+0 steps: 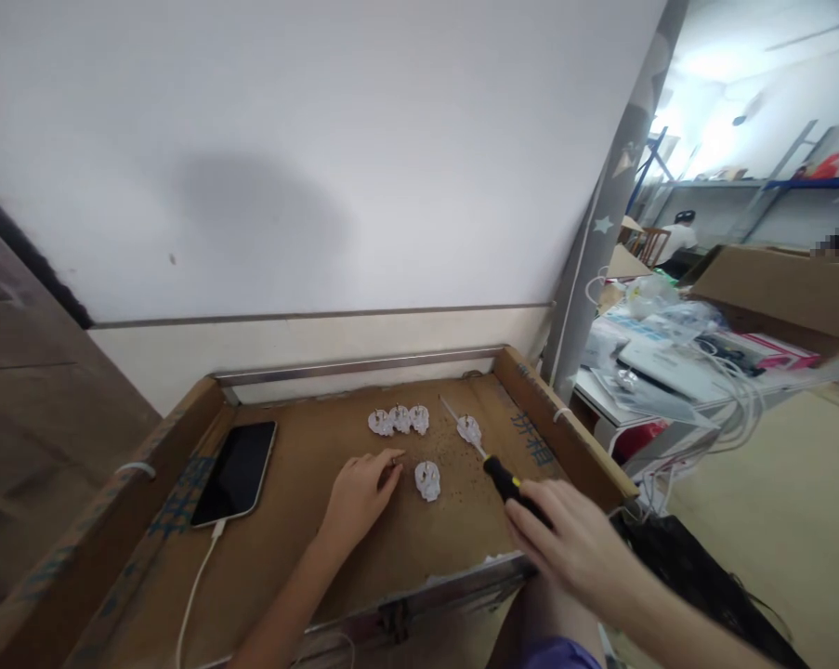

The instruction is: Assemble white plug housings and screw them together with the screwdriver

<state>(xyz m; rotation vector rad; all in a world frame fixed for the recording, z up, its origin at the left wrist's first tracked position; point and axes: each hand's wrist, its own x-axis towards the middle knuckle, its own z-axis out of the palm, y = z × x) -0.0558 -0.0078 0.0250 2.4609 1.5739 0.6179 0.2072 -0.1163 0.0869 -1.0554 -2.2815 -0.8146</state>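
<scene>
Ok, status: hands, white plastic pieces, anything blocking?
Right hand holding black-and-yellow screwdriver at one white plastic piece. Left hand beside another piece, grip unclear. Black rectangular phone apart from both hands.

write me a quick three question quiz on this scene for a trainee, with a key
1. Which hand holds the long screwdriver with the black-and-yellow handle?

2. True or false: a thin white cable is plugged into the flat, rectangular, black-screened phone.

3. Fill in: on the brown cardboard surface, the close row farthest from the person holds ___ small whitish pieces with prongs.

Key:
1. The right hand.
2. True.
3. Three.
</scene>
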